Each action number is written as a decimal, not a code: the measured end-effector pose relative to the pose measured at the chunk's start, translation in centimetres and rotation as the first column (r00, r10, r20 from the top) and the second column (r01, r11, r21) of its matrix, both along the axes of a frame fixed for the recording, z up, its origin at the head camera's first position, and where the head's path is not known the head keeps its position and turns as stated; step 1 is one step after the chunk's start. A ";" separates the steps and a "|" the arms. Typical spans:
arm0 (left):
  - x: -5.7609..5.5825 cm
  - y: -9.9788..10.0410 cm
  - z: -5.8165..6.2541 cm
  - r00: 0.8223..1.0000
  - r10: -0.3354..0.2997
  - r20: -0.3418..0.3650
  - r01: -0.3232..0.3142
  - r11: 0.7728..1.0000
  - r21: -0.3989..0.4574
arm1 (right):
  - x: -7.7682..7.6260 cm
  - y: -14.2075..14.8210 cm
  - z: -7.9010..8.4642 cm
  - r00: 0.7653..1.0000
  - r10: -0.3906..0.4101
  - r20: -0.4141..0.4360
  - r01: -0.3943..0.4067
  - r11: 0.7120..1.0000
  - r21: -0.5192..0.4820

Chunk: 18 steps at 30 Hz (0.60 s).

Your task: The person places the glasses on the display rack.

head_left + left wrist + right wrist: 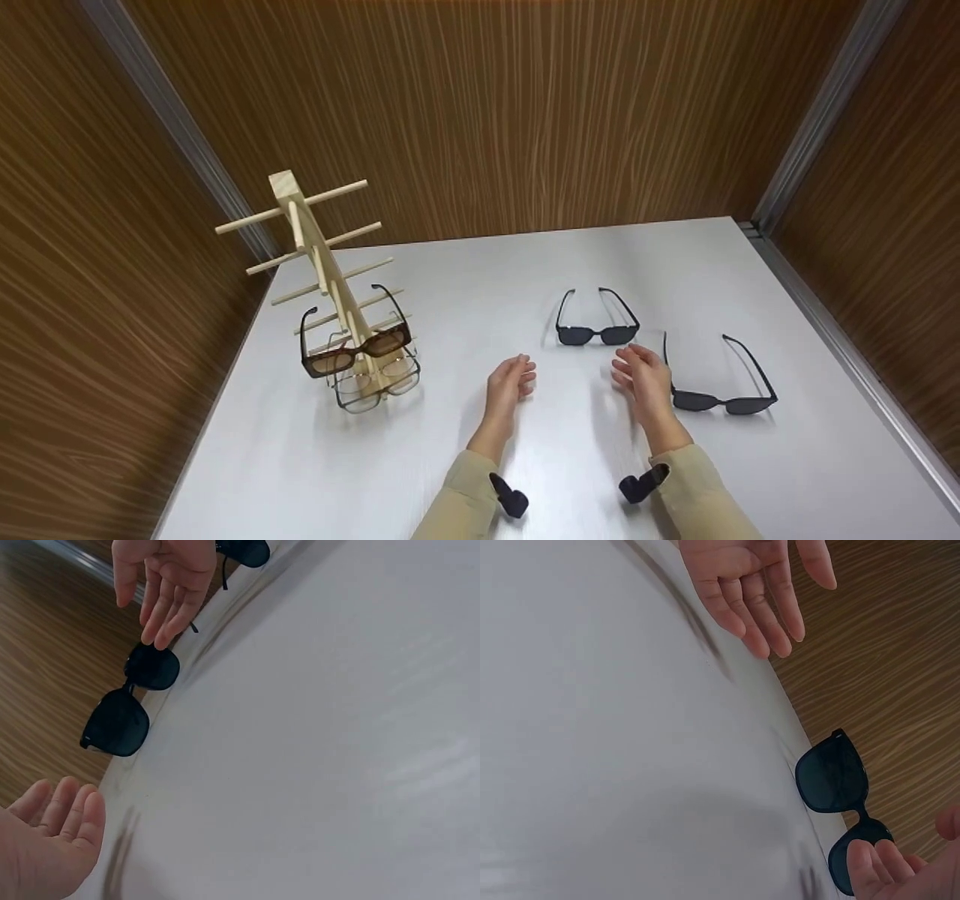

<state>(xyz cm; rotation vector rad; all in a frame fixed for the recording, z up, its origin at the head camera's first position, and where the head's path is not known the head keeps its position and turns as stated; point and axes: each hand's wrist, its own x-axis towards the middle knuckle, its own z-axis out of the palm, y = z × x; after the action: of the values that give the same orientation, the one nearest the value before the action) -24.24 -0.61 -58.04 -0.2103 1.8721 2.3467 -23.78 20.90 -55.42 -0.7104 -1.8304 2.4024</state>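
My left hand (510, 386) hovers over the white table with loosely bent fingers and holds nothing. Facing it, my right hand (646, 379) is likewise relaxed, with nothing in its grasp. Just beyond the right fingertips lie black sunglasses (598, 335) with temples unfolded; in the right wrist view the right hand (907, 874) partly covers one lens. A second pair of dark sunglasses (724, 403) lies to the right of that hand, one temple partly behind it. In the left wrist view the left hand (52, 847) is apart from the nearer sunglasses (116, 724).
On the left stands a wooden eyewear rack (330, 274) with pegs sticking out. Brown-framed sunglasses (360, 351) hang low on it, above thin-framed clear glasses (379, 394). Wood-grain panels (495, 120) enclose the white table (465, 300) at the back and sides.
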 end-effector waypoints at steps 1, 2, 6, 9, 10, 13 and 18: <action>-0.1 0.2 0.0 1.000 -0.004 0.000 0.004 1.000 0.001 | -0.1 0.0 0.1 1.000 0.003 0.006 -0.003 1.000 0.001; -0.3 0.4 0.0 1.000 -0.010 0.000 0.010 1.000 0.004 | -0.2 0.1 0.1 1.000 0.004 0.011 -0.004 1.000 0.002; -1.0 1.3 0.1 0.999 -0.041 0.004 0.041 0.999 0.005 | -0.6 0.3 0.0 1.000 -0.004 0.024 0.003 1.000 0.025; -1.7 1.8 0.0 0.999 -0.035 0.011 0.035 0.999 0.003 | -0.9 0.3 -0.2 0.999 -0.019 0.026 0.018 0.999 0.047; -1.9 1.9 0.0 0.999 -0.031 0.018 0.031 1.000 0.002 | -1.0 0.3 -0.3 0.999 -0.026 0.027 0.025 0.999 0.044; -2.4 2.2 0.0 0.999 -0.015 0.039 0.015 1.000 0.001 | -1.4 0.2 -0.5 0.999 -0.047 0.027 0.046 0.998 0.034; -3.0 3.0 -0.1 0.997 -0.023 0.068 0.023 1.000 -0.006 | -1.9 0.4 -0.8 0.995 -0.096 0.024 0.096 0.995 0.003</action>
<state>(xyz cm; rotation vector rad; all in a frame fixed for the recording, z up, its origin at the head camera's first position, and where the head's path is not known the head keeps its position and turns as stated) -27.19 2.40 -58.14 -0.2647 1.8418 2.2882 -25.66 21.26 -56.24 -0.8108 -1.7638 2.3423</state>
